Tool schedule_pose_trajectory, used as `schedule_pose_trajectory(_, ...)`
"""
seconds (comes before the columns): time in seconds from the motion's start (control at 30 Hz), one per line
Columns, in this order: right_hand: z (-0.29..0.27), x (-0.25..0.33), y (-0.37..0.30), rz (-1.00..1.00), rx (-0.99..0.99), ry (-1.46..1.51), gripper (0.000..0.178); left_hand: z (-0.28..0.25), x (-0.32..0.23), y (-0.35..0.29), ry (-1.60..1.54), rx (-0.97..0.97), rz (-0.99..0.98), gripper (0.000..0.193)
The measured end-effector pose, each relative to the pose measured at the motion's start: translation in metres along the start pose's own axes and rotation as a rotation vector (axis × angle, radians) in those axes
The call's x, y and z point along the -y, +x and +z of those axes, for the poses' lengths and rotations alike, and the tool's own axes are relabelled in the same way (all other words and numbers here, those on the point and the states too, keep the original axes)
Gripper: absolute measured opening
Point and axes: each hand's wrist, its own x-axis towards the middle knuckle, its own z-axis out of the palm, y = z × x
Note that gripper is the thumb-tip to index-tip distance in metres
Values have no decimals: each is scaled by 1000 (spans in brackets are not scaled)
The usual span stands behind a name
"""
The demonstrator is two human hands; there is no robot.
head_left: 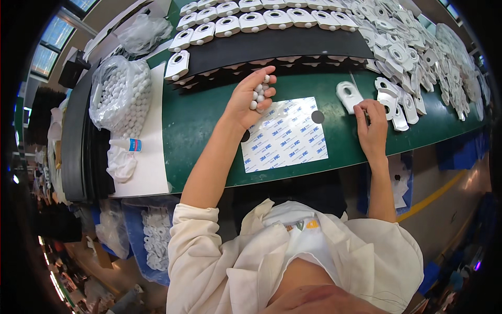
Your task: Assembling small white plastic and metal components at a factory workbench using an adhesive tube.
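My left hand [252, 97] is raised above the green table, its fingers curled round several small white balls [258, 95]. My right hand [372, 123] has its fingers closed at the lower end of a white plastic part [348, 95] with a round hole. A thin, pointed metal sliver [353, 79] shows just beyond that part; whether my right hand also holds it is hard to tell. Between my hands lies a white sheet of printed backing paper [287, 138], with a dark round spot at either side. More white parts [400, 104] lie just right of my right hand.
Black strips [277, 47] bearing rows of white parts [251, 22] span the far side. Loose white parts [408, 52] are heaped at the far right. On the left are a clear bag of white balls [123, 94] and a small blue-labelled bottle [127, 144]. Blue bins [137, 235] stand below.
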Motion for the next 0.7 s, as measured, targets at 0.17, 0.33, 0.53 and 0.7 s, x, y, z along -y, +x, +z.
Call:
schedule_pose_trajectory(0.17, -14, 7, 14, 37, 178, -61, 18, -2, 0, -1, -74, 36, -46, 33)
schedule_pose_trajectory(0.33, -26, 3, 33, -109, 284, -104, 42, 3, -1, -4, -25, 46, -21, 34)
schedule_pose_trajectory(0.53, -38, 22, 57, -111, 538, -143, 31, 8, -1, -4, 53, 116, 67, 31)
schedule_pose_trajectory(0.7, -19, 47, 63, -148, 594, 279, 19, 7, 0, -4, 85, 62, 111, 33)
